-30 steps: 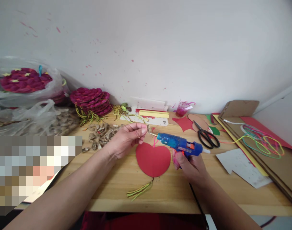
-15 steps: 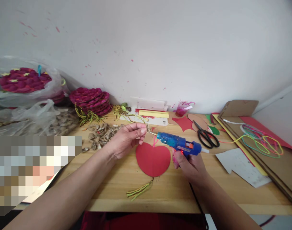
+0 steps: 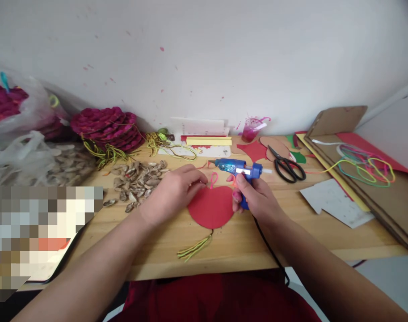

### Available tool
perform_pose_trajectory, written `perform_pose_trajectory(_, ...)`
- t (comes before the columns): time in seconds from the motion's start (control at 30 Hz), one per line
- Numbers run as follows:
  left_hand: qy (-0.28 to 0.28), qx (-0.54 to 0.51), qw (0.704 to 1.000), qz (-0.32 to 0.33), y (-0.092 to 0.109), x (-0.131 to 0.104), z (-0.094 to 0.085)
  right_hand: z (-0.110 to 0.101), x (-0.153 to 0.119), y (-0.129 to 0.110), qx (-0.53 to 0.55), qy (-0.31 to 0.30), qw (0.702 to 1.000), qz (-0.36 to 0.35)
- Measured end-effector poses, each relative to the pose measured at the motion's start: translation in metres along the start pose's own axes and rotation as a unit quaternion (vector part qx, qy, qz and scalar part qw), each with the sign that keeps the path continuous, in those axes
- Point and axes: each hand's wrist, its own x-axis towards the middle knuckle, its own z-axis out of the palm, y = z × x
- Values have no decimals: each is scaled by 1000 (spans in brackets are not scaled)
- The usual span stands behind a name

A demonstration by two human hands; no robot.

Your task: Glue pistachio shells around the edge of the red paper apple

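My left hand [image 3: 177, 190] is closed, its fingertips down at the upper left edge of a red apple-shaped cutout [image 3: 212, 209]. The small shell it was pinching is hidden under the fingers. In my right hand [image 3: 262, 201] is a blue hot glue gun [image 3: 229, 166], gripped by its handle. Its nozzle points left, above the cutout's top edge. A pink loop [image 3: 214, 180] stands at the cutout's top, and a yellow-green tassel [image 3: 194, 248] trails from its bottom. To the left of my left hand lies a pile of shells [image 3: 136, 181].
Black scissors [image 3: 287, 167] lie on the right, near colourful cords [image 3: 368, 165] and cardboard [image 3: 391, 205]. A cup of pink liquid [image 3: 251, 130] stands by the wall. Purple braided rounds [image 3: 106, 129] are stacked back left. The gun's black cable [image 3: 269, 248] runs over the table's front edge.
My left hand has lowered from the glue gun's nozzle to the red cutout, taking the small shell with it. The glue gun has pulled away, now above the cutout's right side. The view has tilted down.
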Motion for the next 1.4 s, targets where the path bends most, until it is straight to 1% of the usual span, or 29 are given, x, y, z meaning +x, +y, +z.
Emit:
perform_pose_trajectory(0.1, -60, 103, 993, 25, 1, -3, 4, 4, 2, 2, 20, -11, 1000, 10)
perform_pose_trajectory(0.27, -109, 191, 974, 57, 3, -6, 6, 8, 6, 6, 35, 4, 999, 20)
perform_pose_trajectory(0.43, -138, 246, 956, 80, 12, -6, 8, 8, 7, 7, 30, 2, 999, 19)
perform_pose_trajectory(0.6, -159, 299, 937, 81, 15, -6, 11, 9, 6, 5, 27, -1, 1000, 16)
perform_pose_trajectory(0.9, -162, 312, 933, 80, 16, -6, 13, 8, 6, 3, 14, -9, 1000, 23)
perform_pose_trajectory(1.2, -164, 333, 925, 76, 17, -5, 13, 9, 6, 3, 12, -4, 999, 32)
perform_pose_trajectory(1.4, -157, 327, 929, 69, 15, -6, 13, 9, 6, 1, 8, -2, 999, 40)
